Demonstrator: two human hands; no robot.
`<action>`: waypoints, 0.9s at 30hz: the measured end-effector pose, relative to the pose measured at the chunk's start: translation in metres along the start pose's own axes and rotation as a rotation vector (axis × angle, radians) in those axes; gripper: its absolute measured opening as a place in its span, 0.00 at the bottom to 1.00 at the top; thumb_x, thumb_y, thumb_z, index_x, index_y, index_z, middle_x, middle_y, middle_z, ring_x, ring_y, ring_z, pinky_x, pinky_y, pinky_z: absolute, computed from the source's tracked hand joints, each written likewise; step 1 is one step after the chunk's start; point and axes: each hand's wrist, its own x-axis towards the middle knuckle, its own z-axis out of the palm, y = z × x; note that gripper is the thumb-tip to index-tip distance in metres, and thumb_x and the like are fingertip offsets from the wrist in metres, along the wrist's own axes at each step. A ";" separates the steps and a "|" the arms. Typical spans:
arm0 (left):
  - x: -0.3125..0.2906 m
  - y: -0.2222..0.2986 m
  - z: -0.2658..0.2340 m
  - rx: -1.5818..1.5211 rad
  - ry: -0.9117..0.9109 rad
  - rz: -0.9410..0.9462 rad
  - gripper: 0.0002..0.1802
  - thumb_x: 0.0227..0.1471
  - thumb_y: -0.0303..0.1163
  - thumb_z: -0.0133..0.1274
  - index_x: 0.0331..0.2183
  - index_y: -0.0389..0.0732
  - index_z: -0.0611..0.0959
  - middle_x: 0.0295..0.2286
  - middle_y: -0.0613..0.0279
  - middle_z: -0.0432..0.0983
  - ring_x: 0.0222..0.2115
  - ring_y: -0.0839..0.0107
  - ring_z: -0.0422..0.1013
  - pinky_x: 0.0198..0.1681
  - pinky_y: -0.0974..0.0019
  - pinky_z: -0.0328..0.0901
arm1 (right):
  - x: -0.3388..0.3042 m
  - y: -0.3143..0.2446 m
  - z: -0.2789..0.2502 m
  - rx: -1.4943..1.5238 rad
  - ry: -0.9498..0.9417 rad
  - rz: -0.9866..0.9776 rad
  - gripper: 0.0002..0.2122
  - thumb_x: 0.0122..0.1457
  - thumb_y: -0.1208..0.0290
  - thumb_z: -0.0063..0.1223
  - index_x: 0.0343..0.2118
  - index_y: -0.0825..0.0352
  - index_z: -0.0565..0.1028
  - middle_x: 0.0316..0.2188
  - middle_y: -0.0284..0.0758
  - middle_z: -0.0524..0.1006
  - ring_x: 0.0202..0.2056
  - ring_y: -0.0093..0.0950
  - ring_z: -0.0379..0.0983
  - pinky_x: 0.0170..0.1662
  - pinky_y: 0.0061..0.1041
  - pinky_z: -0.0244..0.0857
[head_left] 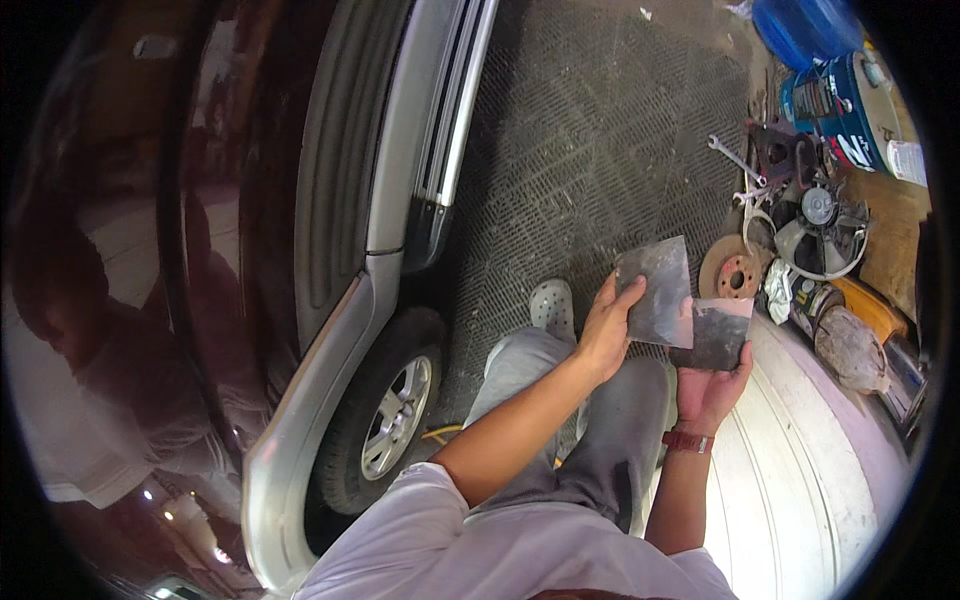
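Observation:
My left hand (606, 328) is closed on the left edge of a thin, dark grey square sheet (655, 292), thumb on its upper face. My right hand (708, 393), below a red wristband, holds a second thin grey sheet (718, 338) from underneath. This one has a pinkish band along its top. The two sheets meet where the left one's lower right corner overlaps the other's left side. Whether they are metal or a stiff paper, I cannot tell. A rusty brake disc (718, 262) lies just beyond the right sheet.
A dark red vehicle with a wheel (385, 410) stands along my left. To the right are wrenches (737, 160), a black round fan-like part (818, 235), a blue bucket (840, 110) and a dusty plastic bottle (850, 350). A white ribbed panel (780, 470) lies beside my right arm.

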 end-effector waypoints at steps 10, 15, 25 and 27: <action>-0.050 -0.056 -0.091 -0.091 0.431 -0.197 0.24 0.68 0.36 0.57 0.62 0.44 0.74 0.55 0.63 0.78 0.54 0.69 0.75 0.58 0.60 0.71 | -0.099 0.016 0.004 0.031 0.281 0.075 0.26 0.73 0.48 0.46 0.65 0.62 0.70 0.63 0.41 0.74 0.62 0.47 0.71 0.60 0.66 0.65; -0.104 -0.066 -0.128 -0.085 0.430 -0.409 0.23 0.69 0.32 0.53 0.62 0.41 0.73 0.54 0.58 0.79 0.54 0.61 0.77 0.59 0.54 0.72 | -0.166 -0.030 0.035 -0.098 0.304 0.027 0.26 0.73 0.47 0.43 0.63 0.62 0.71 0.60 0.40 0.77 0.59 0.44 0.74 0.55 0.61 0.70; -0.162 0.107 0.027 0.250 0.441 -0.440 0.25 0.67 0.34 0.57 0.62 0.43 0.73 0.54 0.59 0.78 0.53 0.62 0.77 0.57 0.53 0.72 | -0.214 -0.116 0.118 -0.097 0.292 -0.133 0.23 0.73 0.50 0.47 0.60 0.64 0.72 0.54 0.38 0.80 0.54 0.38 0.78 0.49 0.49 0.74; -0.152 0.134 0.047 0.286 0.408 -0.416 0.24 0.67 0.34 0.57 0.61 0.42 0.74 0.53 0.59 0.78 0.52 0.63 0.77 0.55 0.54 0.73 | -0.214 -0.125 0.143 -0.078 0.299 -0.133 0.23 0.73 0.50 0.48 0.59 0.63 0.73 0.53 0.37 0.80 0.53 0.37 0.78 0.49 0.48 0.74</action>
